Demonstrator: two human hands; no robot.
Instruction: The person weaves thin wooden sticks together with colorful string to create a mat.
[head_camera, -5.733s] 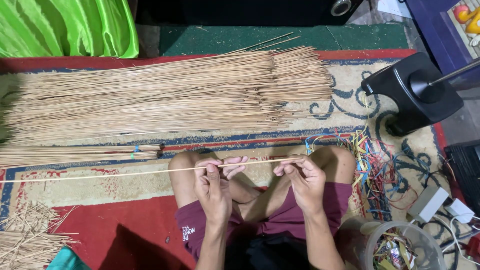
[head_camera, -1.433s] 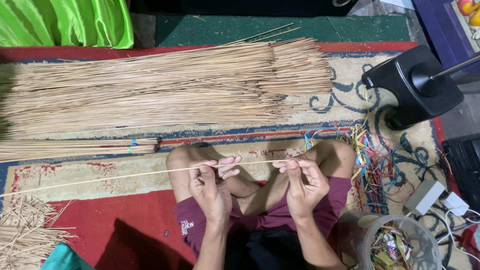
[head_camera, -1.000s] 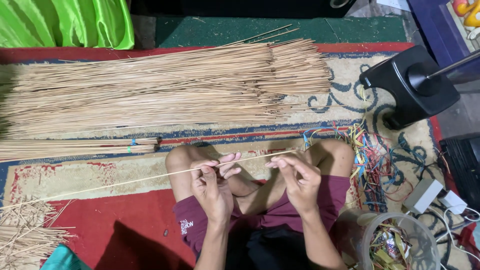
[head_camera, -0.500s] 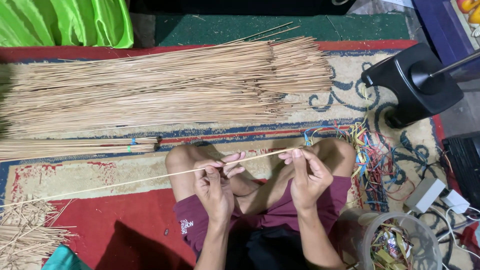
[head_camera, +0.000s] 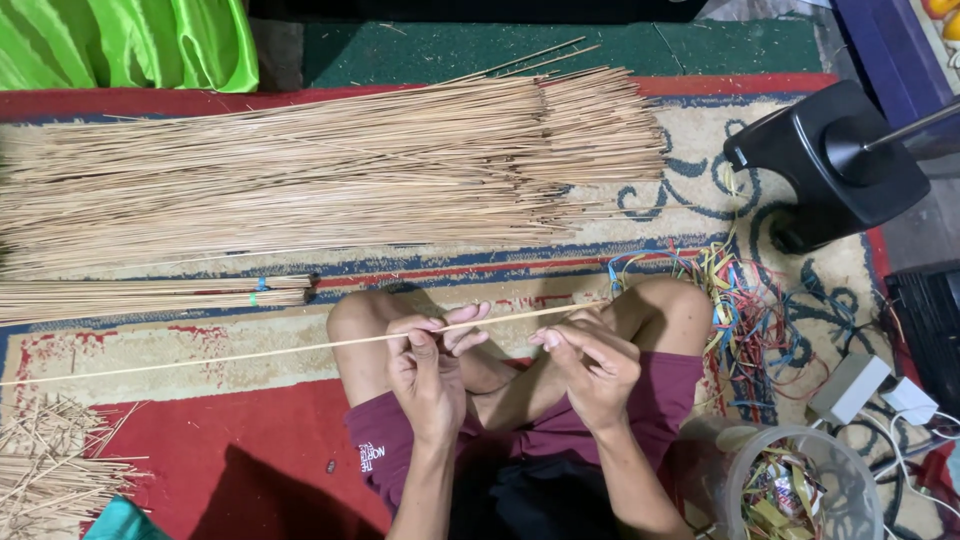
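I sit cross-legged on a patterned rug, holding one long thin pale stick (head_camera: 250, 353) that runs from the left edge to my knees. My left hand (head_camera: 428, 370) pinches it between thumb and fingers. My right hand (head_camera: 590, 362) is by its right end, fingertips curled at the tip. Beyond my knees lies a large heap of the same sticks (head_camera: 330, 170). A small tied bundle of sticks (head_camera: 150, 297) lies left of my left knee.
A loose pile of short stick offcuts (head_camera: 55, 470) lies at the lower left. Coloured wire ties (head_camera: 745, 310) are strewn at the right, beside a clear tub (head_camera: 800, 485) of scraps. A black fan base (head_camera: 830, 160) stands at the upper right; green cloth (head_camera: 130, 40) at upper left.
My right hand has slid along the stick's right end and its fingers have curled over the tip. The stick's left end dipped slightly. The left hand has stayed in place.
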